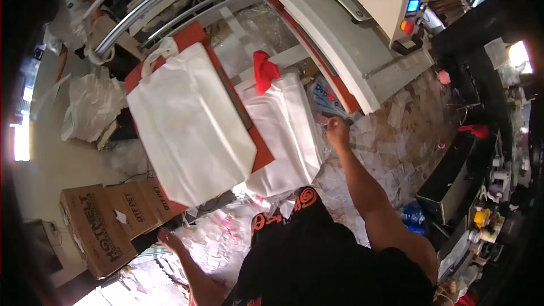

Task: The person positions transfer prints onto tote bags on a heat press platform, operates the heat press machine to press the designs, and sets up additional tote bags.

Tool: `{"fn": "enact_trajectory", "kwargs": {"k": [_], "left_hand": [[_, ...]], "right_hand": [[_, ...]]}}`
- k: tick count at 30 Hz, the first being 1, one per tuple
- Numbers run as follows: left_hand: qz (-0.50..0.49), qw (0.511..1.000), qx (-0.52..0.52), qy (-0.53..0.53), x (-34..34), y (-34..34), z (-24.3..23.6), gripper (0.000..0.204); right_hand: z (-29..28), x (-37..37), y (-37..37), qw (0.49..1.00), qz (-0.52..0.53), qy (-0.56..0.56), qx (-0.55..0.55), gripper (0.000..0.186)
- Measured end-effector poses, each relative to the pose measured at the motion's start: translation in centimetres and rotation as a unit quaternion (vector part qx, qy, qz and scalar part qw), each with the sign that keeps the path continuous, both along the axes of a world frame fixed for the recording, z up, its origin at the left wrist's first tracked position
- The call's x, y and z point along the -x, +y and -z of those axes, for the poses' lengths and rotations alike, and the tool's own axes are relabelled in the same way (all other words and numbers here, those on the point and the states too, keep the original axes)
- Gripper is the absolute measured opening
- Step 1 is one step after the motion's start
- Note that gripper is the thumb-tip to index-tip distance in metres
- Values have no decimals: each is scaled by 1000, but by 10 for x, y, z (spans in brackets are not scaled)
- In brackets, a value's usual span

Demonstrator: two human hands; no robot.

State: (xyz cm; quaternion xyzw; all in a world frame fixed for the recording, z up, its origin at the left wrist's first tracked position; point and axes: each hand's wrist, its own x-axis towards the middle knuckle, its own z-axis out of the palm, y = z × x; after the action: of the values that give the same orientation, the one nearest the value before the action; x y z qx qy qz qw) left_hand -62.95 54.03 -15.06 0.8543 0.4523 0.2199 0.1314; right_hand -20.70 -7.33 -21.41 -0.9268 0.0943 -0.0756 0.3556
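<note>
A white tote bag [190, 119] lies spread over a red-orange press board [262, 156], its handle loop at the far end. Beside it, lower and partly covered by the board, is a second white bag [283, 130] with a red cloth-like piece [265, 72] at its top. My right hand [338, 131] is closed just right of this second bag, fingertips at a thin, pale piece too small to make out. Away from both bags, my left hand [171, 241] hangs near the cardboard boxes; its fingers are too small and dim to read.
A heat press [362, 28] with a control box [405, 8] fills the far right. Printed cardboard boxes [107, 221] stand at the left. Scraps of film [391, 153] litter the floor on the right, near a black box [447, 178]. Metal rails [153, 8] run across the far left.
</note>
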Motion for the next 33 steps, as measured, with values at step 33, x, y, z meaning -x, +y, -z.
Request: {"fn": "enact_trajectory", "kwargs": {"k": [33], "left_hand": [[140,820,480,279,-54,-256,40,21]], "right_hand": [[81,-66,-133,981,-168,52,85,12]]}}
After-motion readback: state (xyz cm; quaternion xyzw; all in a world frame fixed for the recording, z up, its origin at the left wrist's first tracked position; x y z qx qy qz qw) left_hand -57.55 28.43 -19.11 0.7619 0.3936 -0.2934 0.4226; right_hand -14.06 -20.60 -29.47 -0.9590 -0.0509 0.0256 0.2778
